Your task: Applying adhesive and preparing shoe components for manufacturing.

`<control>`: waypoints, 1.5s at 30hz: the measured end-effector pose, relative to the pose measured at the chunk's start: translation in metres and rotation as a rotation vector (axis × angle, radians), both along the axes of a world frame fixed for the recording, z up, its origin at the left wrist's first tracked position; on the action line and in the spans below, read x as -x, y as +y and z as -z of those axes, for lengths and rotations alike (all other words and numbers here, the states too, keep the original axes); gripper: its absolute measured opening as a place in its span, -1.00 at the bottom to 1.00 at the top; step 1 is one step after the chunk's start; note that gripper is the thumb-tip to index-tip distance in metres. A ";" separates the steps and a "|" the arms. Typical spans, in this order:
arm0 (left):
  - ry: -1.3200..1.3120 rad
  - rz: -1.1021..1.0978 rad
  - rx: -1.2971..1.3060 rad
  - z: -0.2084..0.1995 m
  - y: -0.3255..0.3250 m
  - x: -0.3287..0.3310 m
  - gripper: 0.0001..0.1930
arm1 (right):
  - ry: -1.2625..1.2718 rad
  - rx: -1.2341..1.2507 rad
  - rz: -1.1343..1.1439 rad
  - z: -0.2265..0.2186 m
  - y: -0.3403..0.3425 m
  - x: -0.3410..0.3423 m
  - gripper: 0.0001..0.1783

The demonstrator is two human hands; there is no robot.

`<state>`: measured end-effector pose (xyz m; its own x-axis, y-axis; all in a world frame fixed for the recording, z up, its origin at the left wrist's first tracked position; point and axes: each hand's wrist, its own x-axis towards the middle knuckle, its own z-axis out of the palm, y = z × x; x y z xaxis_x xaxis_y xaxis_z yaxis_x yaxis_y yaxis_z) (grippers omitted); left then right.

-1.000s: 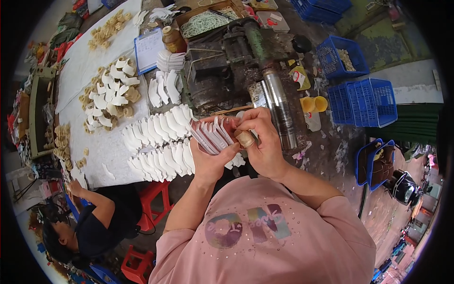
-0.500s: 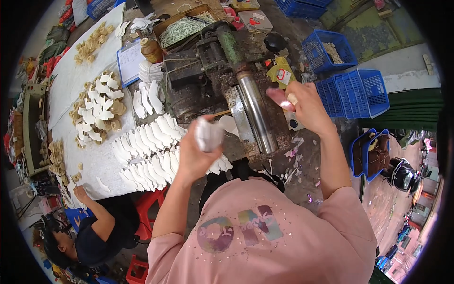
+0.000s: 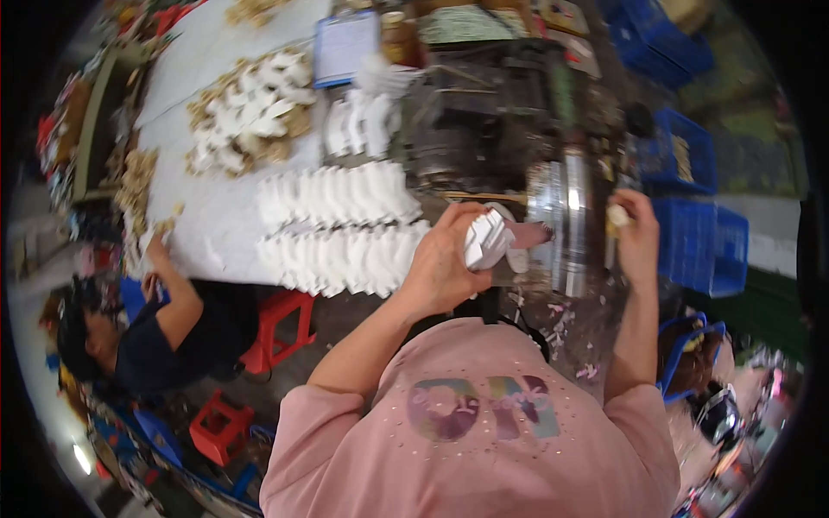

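Observation:
My left hand is closed round a small stack of white curved pieces, held in front of the machine. A pinkish flat piece with a dark end shows between that stack and the shiny steel roller; whether it touches either I cannot tell. On the roller's right side my right hand is closed on a tool with a cream-coloured handle. The narrow part below the handle is blurred. Rows of white curved pieces lie on the table left of my left hand.
The dark machine stands beyond my hands. A heap of white and tan pieces lies on the pale table, near a clipboard. A co-worker sits at left by red stools. Blue baskets stand at right.
The view has shifted, so the table and machine look different in place. My left hand has brought the white stack closer to the roller. My right hand has lowered beside the roller.

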<state>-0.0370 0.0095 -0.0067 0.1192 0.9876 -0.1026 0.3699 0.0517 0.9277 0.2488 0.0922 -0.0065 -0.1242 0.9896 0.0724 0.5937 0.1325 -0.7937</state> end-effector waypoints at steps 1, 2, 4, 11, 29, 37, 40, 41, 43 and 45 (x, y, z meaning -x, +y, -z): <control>0.006 -0.067 -0.050 0.006 -0.002 0.019 -0.42 | 0.048 0.014 0.063 0.006 -0.001 -0.004 -0.67; 0.048 -0.129 -0.038 0.018 -0.004 0.045 -0.40 | 0.031 0.023 0.103 0.007 -0.001 -0.007 -0.64; 0.143 -0.262 0.018 0.037 -0.013 0.107 -0.36 | 0.027 -0.006 0.135 0.011 -0.001 -0.012 -0.60; 1.142 -0.472 -0.060 0.101 -0.042 0.317 -0.39 | 0.045 0.010 0.158 0.015 -0.003 -0.011 -0.63; 0.372 -0.387 0.289 0.054 -0.033 0.272 -0.62 | 0.071 -0.093 0.161 -0.025 -0.016 0.039 -0.73; -0.814 -0.288 -0.039 0.008 -0.015 0.077 -0.38 | 0.119 -0.196 -0.402 -0.025 -0.055 0.167 -0.78; -0.997 -0.256 0.078 -0.014 -0.015 0.030 -0.38 | 0.245 -0.217 -0.293 -0.018 -0.070 0.176 -0.80; -1.038 -0.270 0.098 -0.015 -0.014 0.020 -0.38 | 0.281 -0.225 -0.239 -0.016 -0.071 0.171 -0.83; -0.989 -0.270 0.030 -0.010 -0.012 0.007 -0.38 | 0.290 -0.246 -0.211 -0.016 -0.072 0.162 -0.85; -0.938 -0.270 -0.039 -0.007 -0.010 -0.006 -0.37 | 0.301 -0.267 -0.184 -0.016 -0.071 0.154 -0.87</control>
